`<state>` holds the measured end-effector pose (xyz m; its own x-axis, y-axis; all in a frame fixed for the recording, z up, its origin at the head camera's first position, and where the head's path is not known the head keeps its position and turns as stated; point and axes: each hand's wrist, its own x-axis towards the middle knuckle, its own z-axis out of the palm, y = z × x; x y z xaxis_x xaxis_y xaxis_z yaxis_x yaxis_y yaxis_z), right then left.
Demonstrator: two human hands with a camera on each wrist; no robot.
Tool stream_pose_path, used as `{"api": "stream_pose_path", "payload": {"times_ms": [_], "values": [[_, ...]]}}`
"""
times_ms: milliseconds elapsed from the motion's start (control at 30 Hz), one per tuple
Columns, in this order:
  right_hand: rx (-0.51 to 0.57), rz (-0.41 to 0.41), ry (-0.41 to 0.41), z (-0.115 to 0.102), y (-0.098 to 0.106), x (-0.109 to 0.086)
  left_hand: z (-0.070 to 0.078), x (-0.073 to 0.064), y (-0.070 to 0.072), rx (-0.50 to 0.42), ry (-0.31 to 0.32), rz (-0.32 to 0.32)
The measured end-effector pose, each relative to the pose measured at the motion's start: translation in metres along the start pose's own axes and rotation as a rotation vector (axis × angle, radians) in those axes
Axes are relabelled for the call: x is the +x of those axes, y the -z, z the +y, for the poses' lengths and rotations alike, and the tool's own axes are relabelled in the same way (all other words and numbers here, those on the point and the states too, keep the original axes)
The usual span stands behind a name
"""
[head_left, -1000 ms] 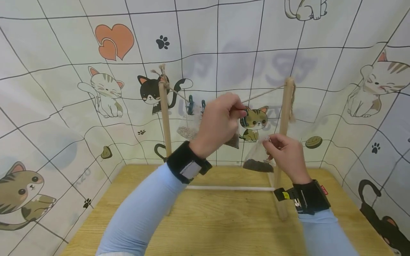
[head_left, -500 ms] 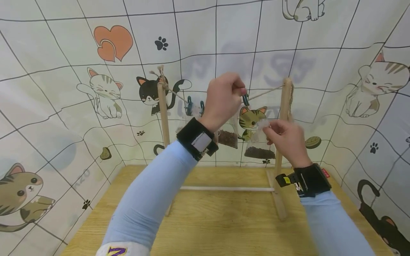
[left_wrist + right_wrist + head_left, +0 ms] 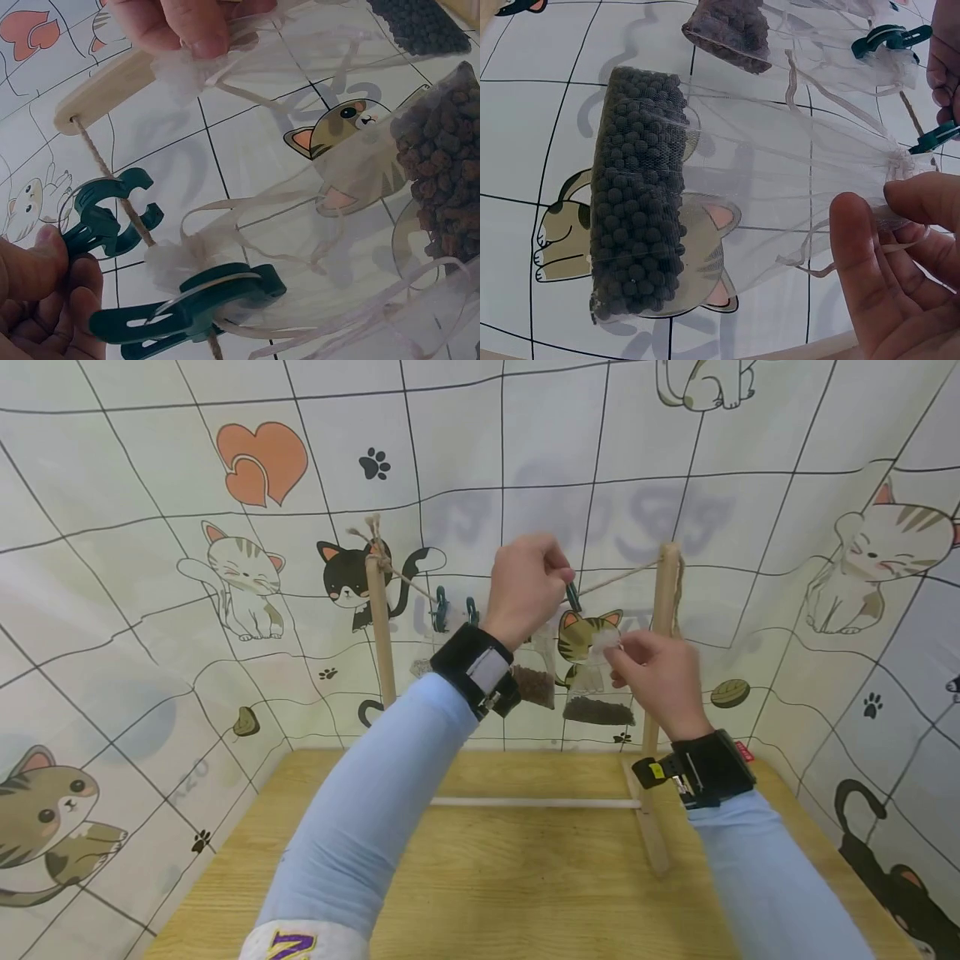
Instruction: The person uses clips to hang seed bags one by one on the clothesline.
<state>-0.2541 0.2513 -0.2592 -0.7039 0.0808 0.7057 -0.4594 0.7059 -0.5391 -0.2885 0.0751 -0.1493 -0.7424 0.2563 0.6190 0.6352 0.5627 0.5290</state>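
Observation:
My left hand (image 3: pixel 525 589) pinches the handles of a green plastic clip (image 3: pixel 97 219), whose jaws are spread around the twine (image 3: pixel 96 154). Thumb and fingers of my right hand (image 3: pixel 663 681) pinch the gathered top of a sheer drawstring bag (image 3: pixel 639 195). Dark round pellets fill the bottom of this bag, which hangs down with its ribbon loose. Its bunched top is close to the clip, just off the twine. Beside it, another green clip (image 3: pixel 206 296) fastens a sheer bag of reddish-brown stones (image 3: pixel 442 161) to the twine.
Two wooden posts, left (image 3: pixel 381 635) and right (image 3: pixel 664 597), hold the twine above a wooden table (image 3: pixel 495 893). A white crossbar (image 3: pixel 532 803) joins them low down. More green clips (image 3: pixel 440 610) sit on the twine's left part. Behind hangs a cat-print cloth (image 3: pixel 465 427).
My left hand has lifted, bringing the green clip up to the twine. My right hand has raised the bag of dark pellets and moved it slightly left, closer to the clip.

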Motion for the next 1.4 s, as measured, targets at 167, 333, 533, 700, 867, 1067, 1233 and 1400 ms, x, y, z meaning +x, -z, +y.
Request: {"api": "stream_pose_path", "payload": {"times_ms": [167,333,533,700,867,1067,1233,1400], "values": [[-0.025,0.025,0.014,-0.003,-0.004,0.007,-0.001,0.000,-0.001,-0.003,0.039,-0.018],[-0.009,0.060,0.006,-0.006,-0.006,0.015,-0.001,-0.001,-0.002,0.005,0.042,-0.025],[0.016,0.073,-0.028,-0.013,-0.008,0.023,-0.001,-0.001,-0.002,0.010,0.044,-0.020],[0.079,0.069,-0.086,-0.019,-0.011,0.027,-0.001,0.000,-0.002,0.020,0.053,-0.024],[0.145,0.093,-0.155,-0.022,-0.015,0.031,-0.001,0.000,-0.002,0.017,0.069,-0.027],[0.247,0.122,-0.213,-0.026,-0.016,0.035,-0.001,0.000,0.000,0.002,0.076,-0.029],[0.381,0.043,-0.217,-0.028,-0.015,0.036,0.001,0.000,0.000,-0.003,0.087,-0.025],[0.458,-0.021,-0.222,-0.029,-0.013,0.037,0.002,0.000,0.001,-0.011,0.092,-0.042]]}}
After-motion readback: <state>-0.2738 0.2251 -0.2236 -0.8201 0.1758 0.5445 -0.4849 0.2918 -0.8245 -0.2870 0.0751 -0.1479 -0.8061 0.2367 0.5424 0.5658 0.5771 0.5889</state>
